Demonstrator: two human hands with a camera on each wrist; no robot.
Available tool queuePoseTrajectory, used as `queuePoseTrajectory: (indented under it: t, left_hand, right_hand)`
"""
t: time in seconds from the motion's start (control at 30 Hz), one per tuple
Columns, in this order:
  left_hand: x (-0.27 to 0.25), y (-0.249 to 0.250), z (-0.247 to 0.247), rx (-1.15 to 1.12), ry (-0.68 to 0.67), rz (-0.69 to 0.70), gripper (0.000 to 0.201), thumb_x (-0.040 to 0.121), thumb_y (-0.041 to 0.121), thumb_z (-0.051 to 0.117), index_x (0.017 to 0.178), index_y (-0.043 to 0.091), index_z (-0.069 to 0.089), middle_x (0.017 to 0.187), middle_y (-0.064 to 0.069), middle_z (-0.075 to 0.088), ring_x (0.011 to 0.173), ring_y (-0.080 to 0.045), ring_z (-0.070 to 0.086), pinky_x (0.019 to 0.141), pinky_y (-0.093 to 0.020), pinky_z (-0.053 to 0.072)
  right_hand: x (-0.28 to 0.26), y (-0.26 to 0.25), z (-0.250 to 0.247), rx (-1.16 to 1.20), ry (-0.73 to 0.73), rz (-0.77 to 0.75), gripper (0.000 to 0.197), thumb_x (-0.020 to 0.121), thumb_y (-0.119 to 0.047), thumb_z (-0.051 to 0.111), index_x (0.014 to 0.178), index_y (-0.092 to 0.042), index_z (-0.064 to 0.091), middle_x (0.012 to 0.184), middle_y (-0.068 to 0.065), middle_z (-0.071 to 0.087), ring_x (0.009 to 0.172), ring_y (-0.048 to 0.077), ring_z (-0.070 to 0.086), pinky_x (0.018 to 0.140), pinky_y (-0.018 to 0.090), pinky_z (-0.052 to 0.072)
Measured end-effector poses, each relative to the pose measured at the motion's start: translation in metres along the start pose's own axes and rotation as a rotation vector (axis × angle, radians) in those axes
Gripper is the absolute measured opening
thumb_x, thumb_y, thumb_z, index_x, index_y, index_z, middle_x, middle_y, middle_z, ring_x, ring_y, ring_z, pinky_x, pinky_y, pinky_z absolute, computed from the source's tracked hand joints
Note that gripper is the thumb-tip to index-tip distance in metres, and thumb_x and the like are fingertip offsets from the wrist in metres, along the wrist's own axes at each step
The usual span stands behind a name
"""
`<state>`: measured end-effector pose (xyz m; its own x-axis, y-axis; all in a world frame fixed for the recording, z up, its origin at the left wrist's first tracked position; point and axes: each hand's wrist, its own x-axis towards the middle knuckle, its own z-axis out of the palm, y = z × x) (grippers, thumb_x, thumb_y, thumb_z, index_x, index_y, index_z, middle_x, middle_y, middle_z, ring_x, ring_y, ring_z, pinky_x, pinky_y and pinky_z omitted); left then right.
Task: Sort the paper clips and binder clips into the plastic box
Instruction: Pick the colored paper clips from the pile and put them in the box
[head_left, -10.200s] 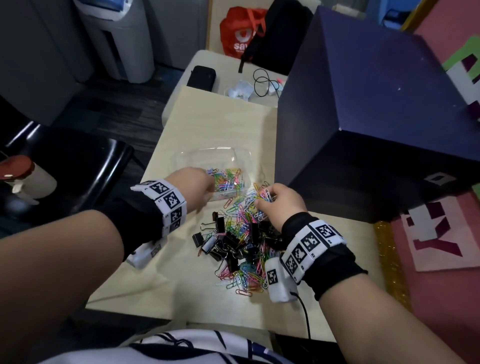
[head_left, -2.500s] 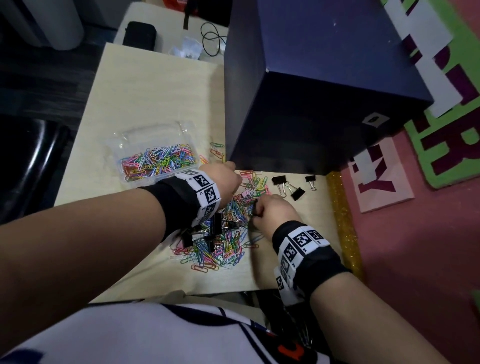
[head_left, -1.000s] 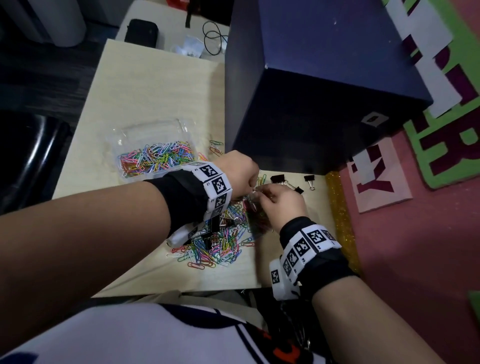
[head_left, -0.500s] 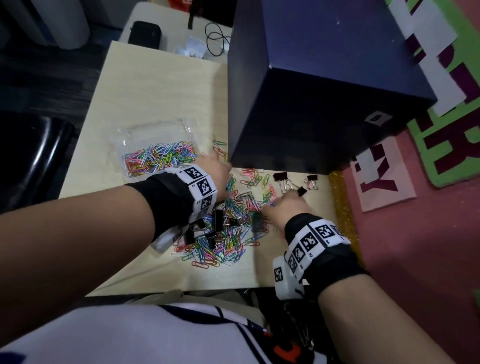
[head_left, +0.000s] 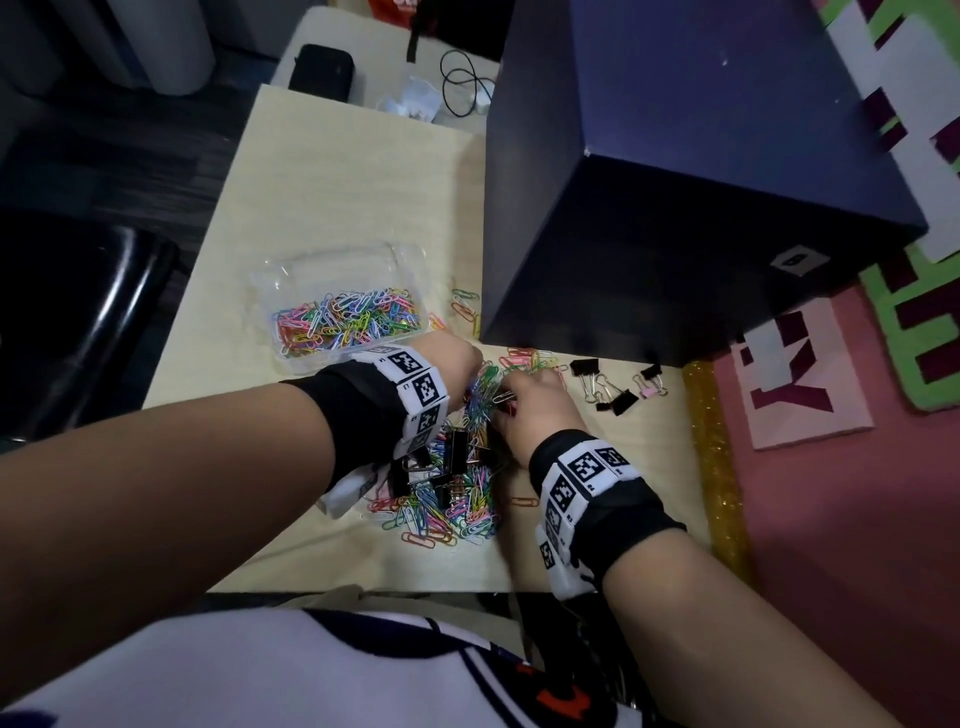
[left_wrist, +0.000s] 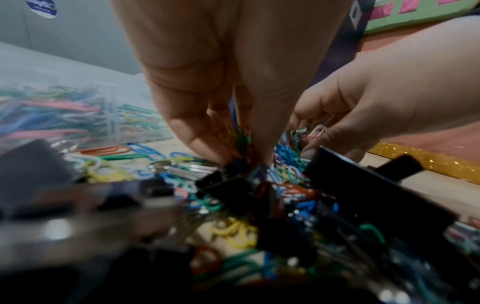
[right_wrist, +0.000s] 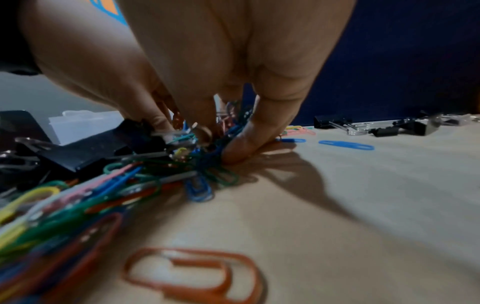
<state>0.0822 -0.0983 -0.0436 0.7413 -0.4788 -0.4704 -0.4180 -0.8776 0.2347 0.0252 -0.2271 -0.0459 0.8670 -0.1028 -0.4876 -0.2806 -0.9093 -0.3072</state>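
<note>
A clear plastic box (head_left: 291, 270) holding coloured paper clips stands left of centre on the table. In front of it lies a mixed pile (head_left: 457, 488) of coloured paper clips and black binder clips. My left hand (head_left: 470, 375) reaches into the pile's far end, and its fingertips (left_wrist: 207, 150) pinch a bunch of paper clips. Touching it, my right hand (head_left: 506, 401) curls its fingers and thumb (right_wrist: 241, 142) round more clips against the table. Several binder clips (head_left: 613, 387) lie apart to the right.
A large dark blue box (head_left: 701, 182) takes up the table's far right, close behind the hands. Loose paper clips (head_left: 465, 306) lie between it and the plastic box. A gold glitter strip (head_left: 719, 467) edges the table at right. A black chair (head_left: 78, 322) stands left.
My right hand has come back left from the separated binder clips to the pile and now meets the left hand. The left hand has shifted a little right, into the pile.
</note>
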Motion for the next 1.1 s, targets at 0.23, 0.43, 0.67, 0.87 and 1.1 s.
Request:
queuePoseTrajectory:
  t: [0.23,0.43,0.67,0.87,1.1]
  left_hand:
    - [-0.005,-0.015,-0.007,-0.167,0.181,0.017,0.018,0.082,0.019,0.068,0.1,0.021,0.066,0.104,-0.001,0.065,0.101,-0.021,0.059,0.076,-0.024,0.038]
    - [-0.02,-0.05,-0.034,-0.318,0.398,-0.072,0.019,0.078,0.024,0.074,0.096,0.023,0.067,0.097,0.001,0.068,0.087,-0.016,0.057,0.076,-0.024,0.041]
    - [-0.039,-0.101,-0.039,-0.394,0.416,-0.243,0.027,0.088,0.028,0.063,0.114,0.022,0.065,0.107,-0.001,0.071,0.104,-0.021,0.062,0.087,-0.025,0.044]
    - [-0.06,-0.114,-0.02,-0.278,0.355,-0.261,0.021,0.091,0.025,0.054,0.108,0.02,0.065,0.106,-0.005,0.068,0.099,-0.025,0.061,0.084,-0.031,0.046]
    - [-0.071,-0.113,-0.004,-0.047,0.182,-0.167,0.017,0.091,0.025,0.052,0.104,0.023,0.063,0.106,-0.003,0.061,0.1,-0.026,0.058,0.082,-0.035,0.047]
  right_hand:
    - [0.009,-0.006,-0.013,-0.044,0.055,0.035,0.034,0.092,-0.024,0.059,0.126,-0.018,0.058,0.127,0.01,0.054,0.116,0.027,0.052,0.095,0.027,0.041]
    - [0.01,-0.028,-0.02,-0.081,0.099,-0.008,0.03,0.091,-0.025,0.059,0.121,-0.019,0.06,0.123,0.008,0.053,0.111,0.027,0.054,0.088,0.029,0.043]
    - [0.016,-0.057,-0.022,0.018,0.121,-0.101,0.031,0.091,-0.031,0.061,0.12,-0.021,0.061,0.121,0.008,0.056,0.11,0.026,0.055,0.089,0.029,0.043]
    - [0.027,-0.094,-0.016,0.337,0.26,-0.158,0.029,0.089,-0.034,0.064,0.113,-0.018,0.065,0.11,0.002,0.068,0.101,0.02,0.061,0.084,0.024,0.044]
    - [0.045,-0.118,-0.011,0.228,0.202,-0.146,0.033,0.1,-0.024,0.039,0.128,-0.017,0.054,0.131,0.008,0.054,0.116,0.026,0.054,0.098,0.03,0.039]
